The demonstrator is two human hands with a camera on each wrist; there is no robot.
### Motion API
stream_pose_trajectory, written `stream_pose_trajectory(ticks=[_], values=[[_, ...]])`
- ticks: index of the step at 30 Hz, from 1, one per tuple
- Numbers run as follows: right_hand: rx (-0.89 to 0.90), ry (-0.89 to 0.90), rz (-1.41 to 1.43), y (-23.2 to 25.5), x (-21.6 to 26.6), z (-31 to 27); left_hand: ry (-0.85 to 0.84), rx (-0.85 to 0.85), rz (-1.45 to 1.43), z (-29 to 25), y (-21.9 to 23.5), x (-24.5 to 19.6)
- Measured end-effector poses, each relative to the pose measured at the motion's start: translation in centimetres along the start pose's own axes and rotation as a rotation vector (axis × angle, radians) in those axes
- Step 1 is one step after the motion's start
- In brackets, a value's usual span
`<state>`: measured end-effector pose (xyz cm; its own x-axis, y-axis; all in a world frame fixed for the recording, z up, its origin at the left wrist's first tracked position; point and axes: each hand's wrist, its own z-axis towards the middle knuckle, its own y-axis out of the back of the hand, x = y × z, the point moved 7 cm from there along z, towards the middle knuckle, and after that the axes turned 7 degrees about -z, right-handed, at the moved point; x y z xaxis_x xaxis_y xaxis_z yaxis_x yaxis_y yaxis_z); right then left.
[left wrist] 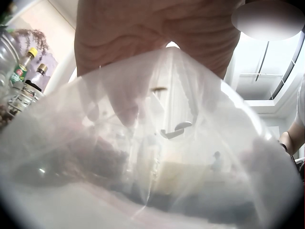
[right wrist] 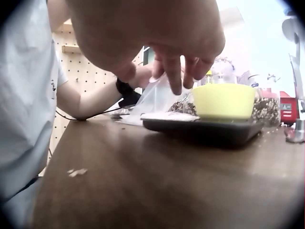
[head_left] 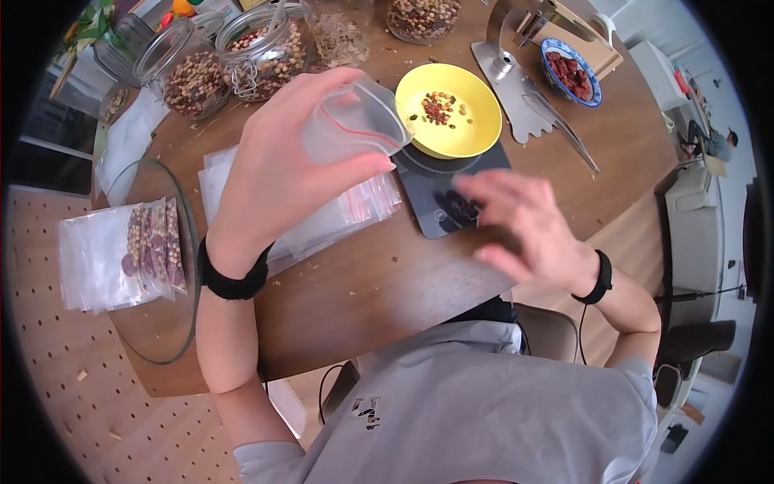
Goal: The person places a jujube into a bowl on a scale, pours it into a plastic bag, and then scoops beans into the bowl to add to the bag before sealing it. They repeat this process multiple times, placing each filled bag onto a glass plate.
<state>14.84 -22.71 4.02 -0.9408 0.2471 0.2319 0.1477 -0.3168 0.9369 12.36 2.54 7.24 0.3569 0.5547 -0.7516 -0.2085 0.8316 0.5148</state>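
My left hand [head_left: 286,157] grips a clear zip bag [head_left: 351,125] with a red seal line, thumb and fingers spread around it. The bag's mouth gapes beside the rim of a yellow bowl [head_left: 476,89]. A few small specks show inside the bag [left wrist: 167,157] in the left wrist view. Mixed beans and red bits [head_left: 439,108] lie at the bottom of the bowl, which sits on a black kitchen scale [head_left: 427,214]. Blurred over the scale's near right corner, my right hand [head_left: 528,222] has loosely bent fingers and holds nothing.
Flat zip bags [head_left: 302,238] lie under my left arm. Filled bags [head_left: 153,250] rest on a glass plate [head_left: 165,347] at left. Behind stand jars of beans [head_left: 193,85]. A metal scraper [head_left: 504,97], tongs [head_left: 568,129] and a blue-patterned bowl [head_left: 597,93] lie at right.
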Motion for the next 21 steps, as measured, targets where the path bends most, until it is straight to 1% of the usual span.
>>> stream_pose_trajectory(ticks=[1, 2, 3, 5, 8, 11, 14, 18, 21], values=[[-0.092, -0.027, -0.053, 0.9, -0.7, 0.3, -0.015, 0.002, 0.023, 0.1, -0.1, -0.1], [-0.175, -0.132, -0.108, 1.4, -1.7, 0.6, -0.021, 0.002, 0.024, 0.1, -0.2, -0.2], [-0.168, -0.272, -0.024, 1.4, -3.1, 1.2, -0.027, 0.001, 0.026, 0.1, -0.3, -0.3], [-0.174, -0.36, -0.015, 0.4, -5.2, 1.5, -0.046, 0.0, 0.021, 0.0, -0.4, -0.3], [-0.158, -0.342, 0.149, -0.8, -7.2, 2.2, -0.068, 0.002, -0.005, -0.2, -0.8, -0.2], [-0.209, -0.325, 0.152, 0.4, -7.3, 2.7, -0.08, 0.0, -0.018, -0.1, -1.0, -0.1], [-0.283, -0.376, 0.306, 2.5, -7.2, 2.7, -0.081, -0.015, -0.029, -0.2, -1.1, 0.0], [-0.27, -0.345, 0.223, 6.5, -5.1, 4.4, -0.069, -0.021, -0.005, -0.2, -1.2, 0.1], [-0.178, -0.303, 0.132, 7.4, -3.3, 6.3, -0.049, -0.032, -0.015, -0.3, -1.2, 0.3]])
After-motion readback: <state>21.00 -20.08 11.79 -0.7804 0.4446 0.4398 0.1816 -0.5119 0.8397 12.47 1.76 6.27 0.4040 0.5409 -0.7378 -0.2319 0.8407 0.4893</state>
